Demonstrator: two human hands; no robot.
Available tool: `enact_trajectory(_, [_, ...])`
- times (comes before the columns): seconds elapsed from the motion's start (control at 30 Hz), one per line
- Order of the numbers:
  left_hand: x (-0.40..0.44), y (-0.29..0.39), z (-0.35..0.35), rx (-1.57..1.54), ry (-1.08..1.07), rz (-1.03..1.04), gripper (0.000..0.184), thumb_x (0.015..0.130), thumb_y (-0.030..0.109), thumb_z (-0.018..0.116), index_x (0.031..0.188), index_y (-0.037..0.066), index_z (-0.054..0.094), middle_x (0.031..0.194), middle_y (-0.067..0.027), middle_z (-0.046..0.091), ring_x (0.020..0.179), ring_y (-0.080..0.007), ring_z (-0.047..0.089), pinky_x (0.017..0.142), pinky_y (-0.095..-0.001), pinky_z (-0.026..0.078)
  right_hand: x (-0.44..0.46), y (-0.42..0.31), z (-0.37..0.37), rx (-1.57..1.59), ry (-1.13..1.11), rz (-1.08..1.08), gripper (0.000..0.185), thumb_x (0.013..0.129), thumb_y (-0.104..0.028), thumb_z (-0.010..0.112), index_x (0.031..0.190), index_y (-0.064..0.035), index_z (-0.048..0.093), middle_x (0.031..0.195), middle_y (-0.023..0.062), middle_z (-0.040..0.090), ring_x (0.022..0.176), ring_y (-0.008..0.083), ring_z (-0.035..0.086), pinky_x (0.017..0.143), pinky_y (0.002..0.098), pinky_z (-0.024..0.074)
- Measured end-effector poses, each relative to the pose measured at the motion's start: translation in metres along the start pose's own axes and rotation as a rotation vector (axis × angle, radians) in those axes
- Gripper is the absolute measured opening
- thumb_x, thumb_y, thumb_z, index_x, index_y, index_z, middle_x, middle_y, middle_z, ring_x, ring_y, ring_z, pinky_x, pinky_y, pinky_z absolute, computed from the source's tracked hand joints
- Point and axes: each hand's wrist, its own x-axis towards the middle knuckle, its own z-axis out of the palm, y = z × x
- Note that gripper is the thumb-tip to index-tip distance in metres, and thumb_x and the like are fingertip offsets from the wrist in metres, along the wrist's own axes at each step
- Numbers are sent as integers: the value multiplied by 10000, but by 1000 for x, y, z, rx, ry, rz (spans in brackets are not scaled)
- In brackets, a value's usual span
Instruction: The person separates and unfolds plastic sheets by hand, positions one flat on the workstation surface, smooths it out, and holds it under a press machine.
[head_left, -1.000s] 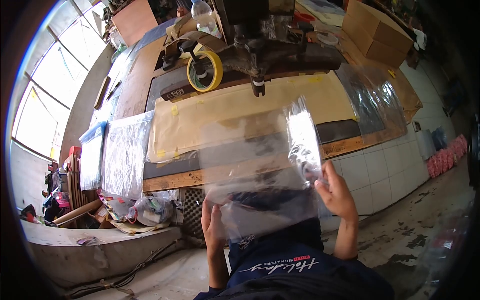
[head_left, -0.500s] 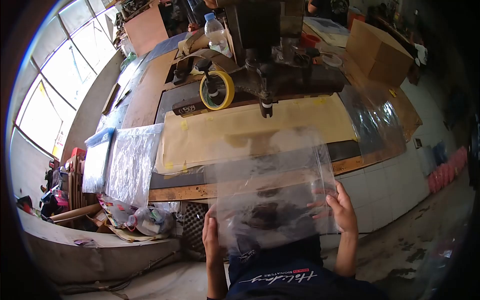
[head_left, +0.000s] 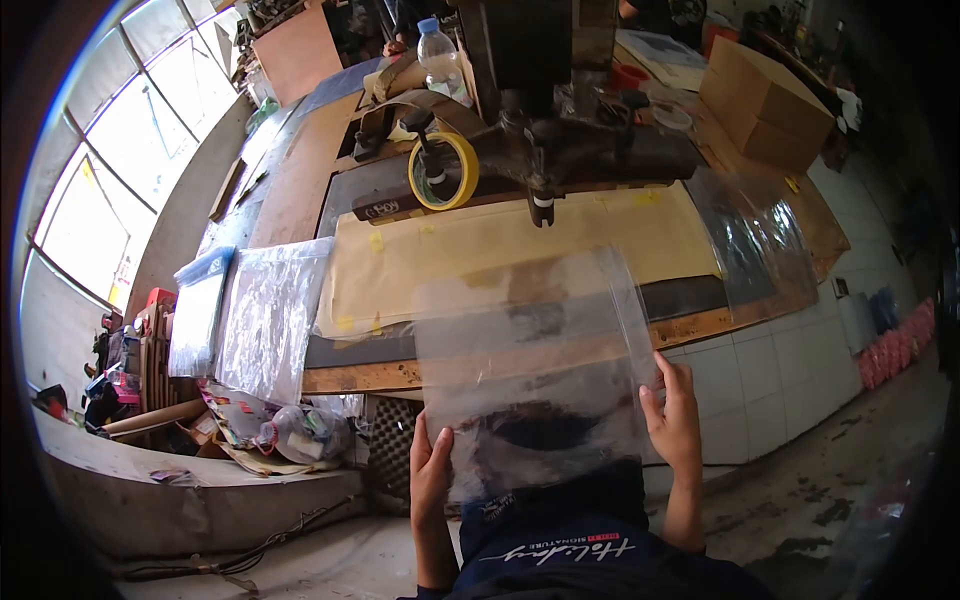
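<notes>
A clear plastic bag (head_left: 530, 370) is spread out flat in front of my body, above the near edge of the bench. My left hand (head_left: 431, 468) pinches its lower left side, thumb on the near face. On the other side, my right hand (head_left: 674, 412) holds the bag's right edge between thumb and fingers. Through the film the bench edge and my dark shirt show. Beyond the bag lies a tan paper sheet (head_left: 470, 240), taped to the bench under a black machine head (head_left: 540, 195).
A yellow tape roll (head_left: 470, 175) hangs on a machine knob. Clear bags (head_left: 272, 315) lie at the bench's left, more clear plastic (head_left: 765, 250) at its right. A cardboard box (head_left: 765, 105) and a plastic bottle (head_left: 440, 60) stand farther back.
The bag has tilted and flattened between my hands. My right hand has closed from spread fingers onto the bag's edge and shifted slightly left. The view has moved a little.
</notes>
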Motion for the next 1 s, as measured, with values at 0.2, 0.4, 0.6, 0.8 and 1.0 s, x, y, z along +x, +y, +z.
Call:
enact_trajectory(0.2, [0,-1,2,-9,25,-1,419,880,34,462,1279,-20,346,1156,-79,503,1043,-123,479,892,-236,360,-3,6,6,90,20,64,413,839,-134,553,1205,10,425,1066,142,486,918,231,512,799,327,430])
enact_trajectory(0.4, [0,3,8,14,14,33,336,900,80,443,1219,-1,378,1074,-69,517,955,-107,492,841,-227,387,3,16,4,528,-14,221,290,813,-57,541,1095,-15,486,976,40,526,893,117,475,784,245,402])
enact_trajectory(0.6, [1,-2,-1,-22,40,0,375,881,42,437,1247,-15,381,1140,-97,517,1044,-141,495,908,-259,374,9,14,0,622,-52,229,223,793,-57,578,1001,-12,510,907,21,512,835,91,474,709,225,410])
enact_trajectory(0.8, [-3,2,-2,-14,120,78,371,879,52,449,1239,-17,395,1123,-91,529,1014,-124,503,892,-250,381,19,9,5,511,-128,92,213,798,-73,599,973,-3,499,891,45,529,835,113,503,732,237,423])
enact_trajectory(1.0, [-9,-1,-2,-17,123,34,415,878,51,463,1273,-20,359,1179,-91,495,1050,-125,478,913,-247,360,28,-1,-12,907,-316,307,348,834,-117,573,1109,-14,386,955,97,599,799,142,592,679,252,480])
